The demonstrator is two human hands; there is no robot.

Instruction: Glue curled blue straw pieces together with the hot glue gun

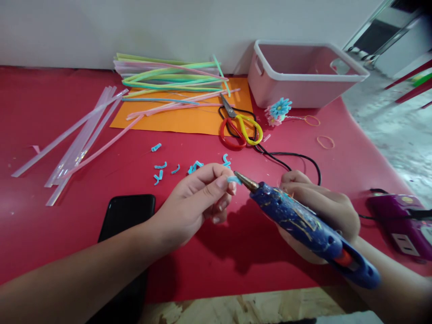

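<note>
Between thumb and fingertips, my left hand (202, 195) pinches a short light-blue piece of pipe cleaner (234, 179). My right hand (320, 209) is wrapped round a blue, glue-streaked hot glue gun (297, 220). The gun's metal nozzle points up and left, its tip at the pinched piece; whether they touch I cannot tell. Behind my left hand lie several cut blue pipe cleaner bits (195, 167), partly hidden by the fingers. Farther left is a small blue bundle (156, 147) on a thin wire.
Scissors (238, 123) and several pipe cleaners (168, 83) lie on orange paper (162, 121). Clear glue sticks (84, 135) are at left, a black phone (130, 213) by my left forearm. A pink bin (303, 87), a pipe cleaner flower (281, 108) and a purple power socket (401, 220) stand right.
</note>
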